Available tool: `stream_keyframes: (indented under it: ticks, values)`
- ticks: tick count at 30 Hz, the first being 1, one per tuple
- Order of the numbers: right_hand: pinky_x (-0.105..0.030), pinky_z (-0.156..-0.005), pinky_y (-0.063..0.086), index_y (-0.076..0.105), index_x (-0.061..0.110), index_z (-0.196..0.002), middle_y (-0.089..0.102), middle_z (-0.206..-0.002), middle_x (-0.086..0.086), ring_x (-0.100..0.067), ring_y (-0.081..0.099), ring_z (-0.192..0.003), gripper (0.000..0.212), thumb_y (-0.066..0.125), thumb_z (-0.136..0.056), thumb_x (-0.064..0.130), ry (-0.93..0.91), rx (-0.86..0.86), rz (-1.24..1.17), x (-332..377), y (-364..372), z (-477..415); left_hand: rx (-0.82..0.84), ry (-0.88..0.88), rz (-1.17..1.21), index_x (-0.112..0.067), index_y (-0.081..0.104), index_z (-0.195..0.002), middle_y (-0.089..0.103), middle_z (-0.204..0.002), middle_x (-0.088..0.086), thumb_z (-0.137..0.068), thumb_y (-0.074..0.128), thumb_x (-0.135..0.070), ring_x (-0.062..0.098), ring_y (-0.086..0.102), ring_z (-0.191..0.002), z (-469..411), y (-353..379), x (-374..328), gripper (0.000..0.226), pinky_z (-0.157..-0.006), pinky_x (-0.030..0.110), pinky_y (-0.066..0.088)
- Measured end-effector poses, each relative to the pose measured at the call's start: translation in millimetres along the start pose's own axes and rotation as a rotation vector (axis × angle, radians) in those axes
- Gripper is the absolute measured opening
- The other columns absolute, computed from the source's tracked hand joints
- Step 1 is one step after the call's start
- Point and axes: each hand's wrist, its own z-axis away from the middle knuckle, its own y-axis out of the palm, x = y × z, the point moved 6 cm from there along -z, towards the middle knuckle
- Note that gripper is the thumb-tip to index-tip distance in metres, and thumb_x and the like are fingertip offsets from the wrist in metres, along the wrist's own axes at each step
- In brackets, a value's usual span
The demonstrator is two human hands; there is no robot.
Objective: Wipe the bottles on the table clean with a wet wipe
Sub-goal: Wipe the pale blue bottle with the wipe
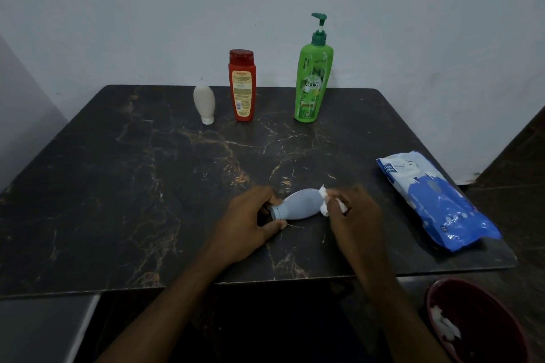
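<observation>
A small pale blue bottle (300,204) lies on its side near the front of the dark marble table (147,186). My left hand (250,221) grips its cap end. My right hand (354,209) pinches a crumpled white wet wipe (413,200) against the bottle's other end. At the back stand a small white bottle (204,104) resting on its cap, a red bottle (241,85) and a tall green pump bottle (313,79).
A blue and white pack of wet wipes (436,200) lies at the table's right edge. Below the table at the lower right, a dark red bin (483,324) holds used white wipes. A pale wall stands just behind the table.
</observation>
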Motion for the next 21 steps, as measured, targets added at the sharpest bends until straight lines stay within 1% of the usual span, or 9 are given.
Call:
stream_keyframes:
  ticks: [3,7,9,12,14,16,18,19,21]
  values:
    - [-0.008,-0.073,0.038,0.067,0.014,-0.11,0.061,-0.111,-0.001,-0.008,0.056,-0.094,0.018,0.06,-0.094,0.015,-0.09,-0.131,-0.027,23.0,-0.1,19.8,-0.003,-0.005,0.004,-0.027,0.063,-0.103,0.064,-0.102,-0.015,-0.08,0.084,-0.029,0.003,0.061,-0.092,0.0,0.7,0.5,0.032,-0.078,0.028,0.053]
    - [-0.004,-0.082,0.041,0.069,0.014,-0.107,0.061,-0.107,0.004,-0.002,0.057,-0.092,0.018,0.064,-0.09,0.011,-0.371,-0.114,-0.088,53.5,17.3,51.0,-0.014,-0.001,0.008,-0.027,0.062,-0.101,0.064,-0.1,-0.014,-0.079,0.084,-0.032,0.005,0.062,-0.09,-0.2,1.9,0.0,0.032,-0.077,0.03,0.054]
    - [-0.003,-0.083,0.04,0.07,0.016,-0.108,0.061,-0.107,0.006,0.0,0.055,-0.094,0.02,0.066,-0.09,0.011,-0.401,-0.092,-0.105,53.4,16.2,51.5,-0.018,0.002,0.007,-0.026,0.062,-0.101,0.064,-0.1,-0.014,-0.079,0.085,-0.03,0.005,0.062,-0.09,0.3,1.5,-0.9,0.033,-0.077,0.029,0.054]
    - [-0.005,-0.077,0.039,0.069,0.023,-0.102,0.058,-0.101,0.012,0.004,0.053,-0.085,0.014,0.063,-0.092,0.015,-0.298,-0.094,-0.062,37.3,3.4,34.2,-0.007,0.0,0.005,-0.026,0.063,-0.103,0.064,-0.101,-0.013,-0.08,0.084,-0.028,0.004,0.061,-0.091,0.7,0.8,-1.0,0.032,-0.078,0.029,0.053]
    - [-0.007,-0.075,0.038,0.068,0.018,-0.102,0.062,-0.103,0.004,0.002,0.052,-0.082,0.012,0.06,-0.094,0.015,-0.187,-0.072,-0.01,22.6,-5.4,18.4,0.0,0.0,0.008,-0.025,0.063,-0.103,0.065,-0.102,-0.014,-0.08,0.084,-0.027,0.005,0.061,-0.092,0.7,0.4,-1.1,0.031,-0.078,0.031,0.053]
    - [-0.018,-0.084,0.044,0.066,0.009,-0.109,0.065,-0.109,-0.008,-0.009,0.059,-0.092,0.016,0.06,-0.095,0.013,-0.1,-0.022,0.026,10.7,-8.3,6.6,0.005,0.004,0.008,-0.025,0.063,-0.103,0.064,-0.101,-0.013,-0.08,0.084,-0.026,0.006,0.061,-0.091,0.6,0.7,-1.4,0.031,-0.078,0.032,0.053]
    - [-0.028,-0.093,0.045,0.063,0.006,-0.117,0.063,-0.117,-0.012,-0.018,0.059,-0.104,0.024,0.06,-0.095,0.012,-0.01,0.026,0.049,5.5,-6.1,4.0,0.011,0.003,0.003,-0.025,0.063,-0.103,0.063,-0.101,-0.014,-0.081,0.083,-0.026,0.005,0.06,-0.092,1.2,0.9,-1.8,0.03,-0.077,0.031,0.052]
    - [-0.025,-0.091,0.044,0.063,0.007,-0.119,0.062,-0.119,-0.011,-0.017,0.059,-0.105,0.025,0.059,-0.095,0.012,0.014,0.006,0.038,6.7,-5.3,5.2,0.011,0.006,-0.005,-0.025,0.062,-0.103,0.063,-0.101,-0.013,-0.081,0.083,-0.027,0.005,0.059,-0.092,1.6,0.5,-2.5,0.03,-0.077,0.03,0.051]
    - [-0.013,-0.075,0.04,0.065,0.011,-0.118,0.061,-0.117,-0.008,-0.011,0.056,-0.095,0.023,0.056,-0.096,0.013,-0.002,-0.102,0.001,15.6,-5.6,11.4,0.009,0.018,-0.03,-0.024,0.062,-0.102,0.061,-0.1,-0.012,-0.081,0.083,-0.027,0.005,0.057,-0.091,1.5,0.0,-4.4,0.03,-0.077,0.028,0.049]
